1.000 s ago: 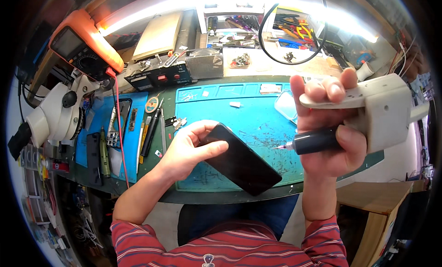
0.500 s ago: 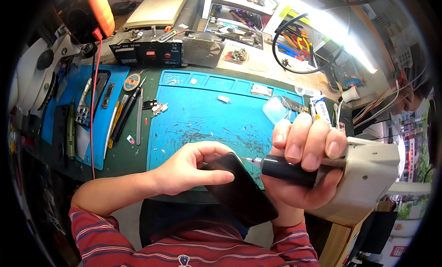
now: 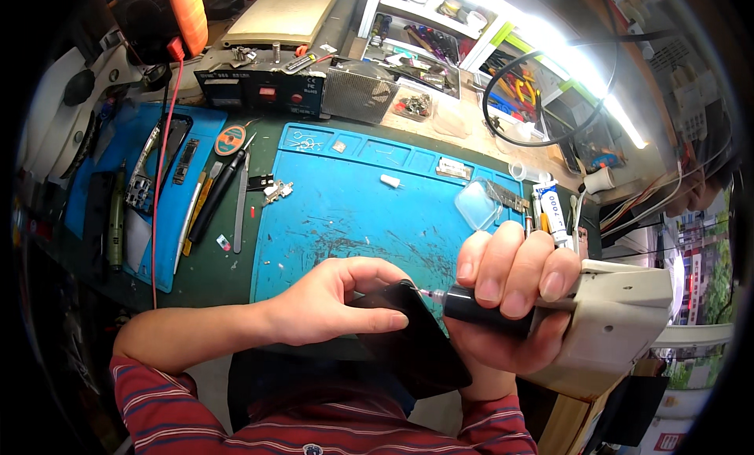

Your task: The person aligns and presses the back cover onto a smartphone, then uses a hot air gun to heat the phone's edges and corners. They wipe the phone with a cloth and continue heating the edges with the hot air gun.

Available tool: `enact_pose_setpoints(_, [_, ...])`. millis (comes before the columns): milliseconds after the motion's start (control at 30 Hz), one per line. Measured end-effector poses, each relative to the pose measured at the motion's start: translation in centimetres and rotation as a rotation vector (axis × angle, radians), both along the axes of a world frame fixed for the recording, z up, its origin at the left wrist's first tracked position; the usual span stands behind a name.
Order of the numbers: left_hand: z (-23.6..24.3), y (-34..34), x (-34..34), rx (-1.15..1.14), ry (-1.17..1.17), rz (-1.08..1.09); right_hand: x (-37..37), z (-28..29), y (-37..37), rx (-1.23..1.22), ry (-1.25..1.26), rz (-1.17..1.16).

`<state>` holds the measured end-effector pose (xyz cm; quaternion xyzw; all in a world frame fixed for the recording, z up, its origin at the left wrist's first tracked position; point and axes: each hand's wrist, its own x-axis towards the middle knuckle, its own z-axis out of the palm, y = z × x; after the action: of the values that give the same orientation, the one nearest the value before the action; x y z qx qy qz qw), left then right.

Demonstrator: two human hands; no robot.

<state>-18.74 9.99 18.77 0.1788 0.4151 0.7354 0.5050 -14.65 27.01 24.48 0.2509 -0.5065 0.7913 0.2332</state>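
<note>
My left hand (image 3: pixel 330 302) grips a dark smartphone (image 3: pixel 412 341) by its upper end, thumb across the face and fingers behind. The phone is tilted, its lower end slanting toward my right forearm. My right hand (image 3: pixel 514 290) is closed around a black glue syringe (image 3: pixel 487 307). A clear nozzle (image 3: pixel 431 295) with a thin tip points left at the phone's upper right edge; whether it touches cannot be made out. Behind the fist, the syringe's rear meets a beige boxy housing (image 3: pixel 616 317). Both hands are over the near edge of a blue work mat (image 3: pixel 338 211).
A small white nozzle (image 3: pixel 391 181) and a clear plastic lid (image 3: pixel 477 204) lie on the mat. Glue tubes (image 3: pixel 552 211) stand right. Tweezers (image 3: pixel 241 211), a solder reel (image 3: pixel 230 139) and phone parts (image 3: pixel 157 160) lie left. A black power unit (image 3: pixel 259 92) stands behind. A black cable loop (image 3: pixel 491 102) hangs at right.
The view has shifted slightly. Both hands, the phone and the syringe sit a little lower in the picture, with the nozzle still beside the phone's edge. Neither grip has changed.
</note>
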Motion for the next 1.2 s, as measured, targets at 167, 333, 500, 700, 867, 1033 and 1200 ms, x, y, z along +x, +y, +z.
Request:
enact_pose_setpoints(167, [-0.22, -0.05, -0.04, 0.013, 0.048, -0.006, -0.21, -0.12, 0.11, -0.017, -0.001, 0.0])
enact_pose_setpoints(333, [-0.24, 0.01, -0.01, 0.001, 0.066, -0.018, -0.28, -0.02, 0.23, -0.036, -0.046, 0.036])
enact_pose_setpoints(500, [-0.24, -0.01, 0.05, -0.011, 0.057, -0.027, -0.49, -0.17, 0.28, -0.027, -0.043, 0.084])
enact_pose_setpoints(700, [-0.04, 0.01, -0.04, -0.019, 0.076, -0.039, -0.44, -0.1, 0.5, -0.032, -0.055, 0.124])
enact_pose_setpoints(867, [-0.28, 0.04, 0.02, -0.017, 0.091, -0.036, -0.39, 0.04, 0.41, -0.029, -0.072, 0.134])
enact_pose_setpoints(1033, [-0.26, 0.05, 0.03, -0.019, 0.085, -0.039, -0.38, -0.07, 0.38, -0.019, -0.086, 0.115])
enact_pose_setpoints(1200, [-0.22, 0.04, 0.0, -0.027, 0.089, -0.041, -0.53, -0.21, 0.33, -0.02, -0.083, 0.12])
